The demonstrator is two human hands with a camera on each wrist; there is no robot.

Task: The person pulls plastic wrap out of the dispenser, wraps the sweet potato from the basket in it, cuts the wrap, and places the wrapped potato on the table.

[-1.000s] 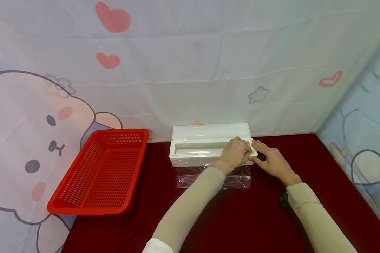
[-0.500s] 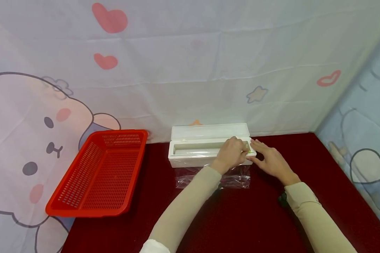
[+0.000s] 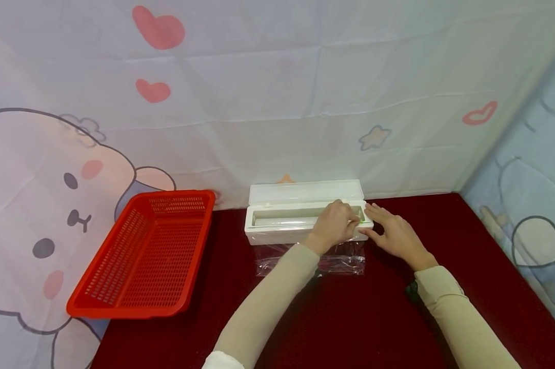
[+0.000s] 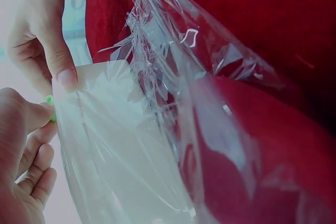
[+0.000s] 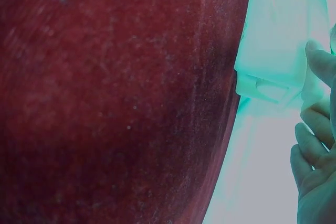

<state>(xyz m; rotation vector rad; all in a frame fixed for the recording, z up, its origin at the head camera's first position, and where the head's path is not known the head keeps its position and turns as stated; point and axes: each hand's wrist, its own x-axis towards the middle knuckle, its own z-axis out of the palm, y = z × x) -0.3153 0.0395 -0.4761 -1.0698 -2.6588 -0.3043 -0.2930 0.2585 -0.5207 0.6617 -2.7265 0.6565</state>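
A long white cling film dispenser box (image 3: 273, 237) stands at the back of the table with its lid (image 3: 305, 191) raised. Clear cling film (image 3: 342, 264) hangs over its front and lies on the tabletop. My left hand (image 3: 334, 224) is over the box's right half, pinching a small green slide cutter (image 4: 51, 108) at the edge, much of it hidden by the fingers. At the box's right end, my right hand (image 3: 397, 236) holds the corner, thumb on the front and fingers behind. The left wrist view shows this thumb (image 4: 67, 78) pressing on the film-covered corner.
A red plastic basket (image 3: 195, 271) sits to the left on the dark red tablecloth (image 3: 351, 323). Behind the table hangs a pale printed curtain (image 3: 259, 102), close to the box's raised lid.
My left hand has slid a short way left along the box with the green slide cutter. My right hand keeps its place at the right end. The view has shifted slightly.
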